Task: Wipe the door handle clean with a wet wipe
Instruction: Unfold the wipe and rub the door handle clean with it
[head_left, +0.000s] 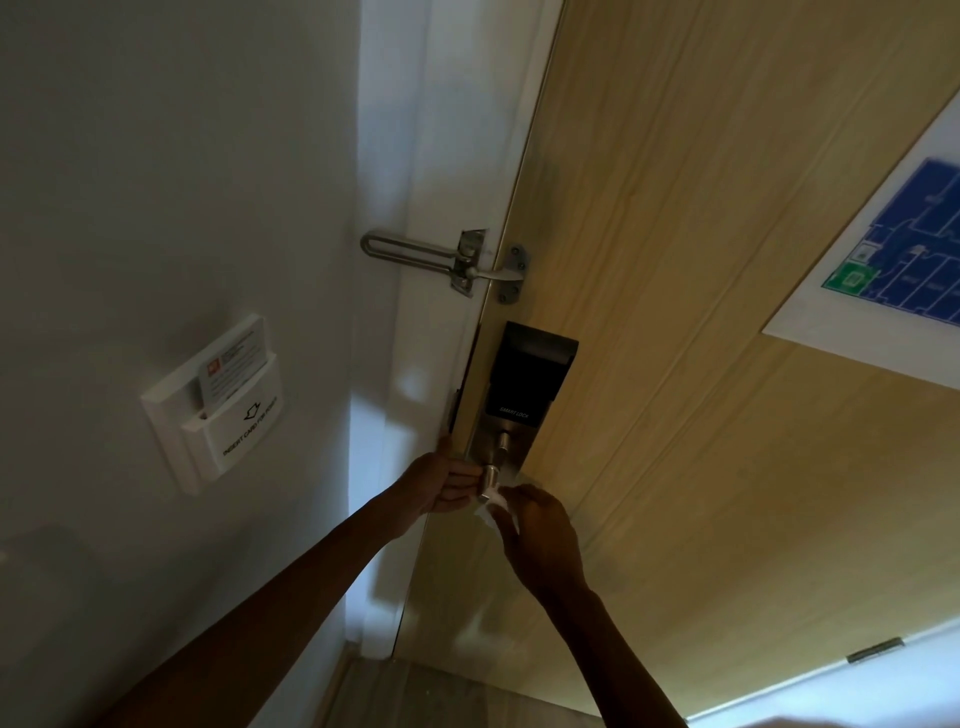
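Left hand (441, 483): I see it curled at 9 o'clock of door handle (491, 480)
Right hand (540, 535): pinches wet wipe (493, 508) at handle's 5 o'clock

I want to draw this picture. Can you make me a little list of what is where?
left hand: holds handle
right hand: pinches wipe at the handle's end
lock: black, on door, above handle
latch: above lock, at door edge
card: in wall box, left of door

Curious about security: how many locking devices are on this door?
2: a silver metal swing-bar latch up top, and a black smart lock below it.
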